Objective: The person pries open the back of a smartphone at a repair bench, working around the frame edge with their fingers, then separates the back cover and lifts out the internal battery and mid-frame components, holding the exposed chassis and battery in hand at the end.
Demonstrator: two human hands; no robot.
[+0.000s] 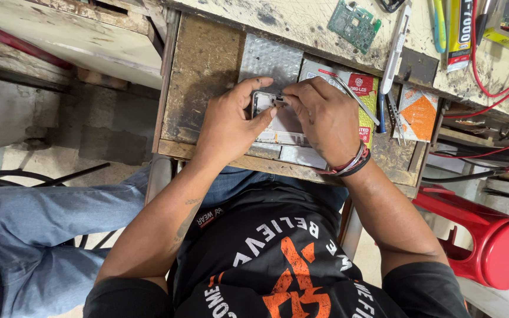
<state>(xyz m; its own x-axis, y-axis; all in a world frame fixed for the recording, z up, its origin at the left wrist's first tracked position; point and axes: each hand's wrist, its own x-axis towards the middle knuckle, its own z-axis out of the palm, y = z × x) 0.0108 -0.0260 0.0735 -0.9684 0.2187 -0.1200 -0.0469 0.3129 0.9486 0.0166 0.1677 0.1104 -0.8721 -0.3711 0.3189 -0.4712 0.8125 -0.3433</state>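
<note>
Nearest to us, our left hand point(226, 126) clamps the phone point(278, 121) by its top edge, thumb over the frame, while our right hand point(325, 118) is closed in a pinch on a small dark part point(278, 101) at the phone's upper corner, with thin tweezers point(354, 97) tucked along the fingers. The phone lies face down and opened, pale inside with a metal rim, in the pulled-out drawer point(204, 76) in front of our lap. To do this well, we judge we should keep the left grip firm so the phone cannot slide, and work the part with small, level motions rather than prying. Under the phone sit a dimpled silver sheet point(269, 59) and a red-and-green printed packet point(367, 88); the drawer's wood is stained and rough. Farther off, the scarred worktop point(301, 20) carries a green circuit board point(353, 23) and a yellow glue tube point(459, 29), with red wires point(490, 91) trailing off to the right.
</note>
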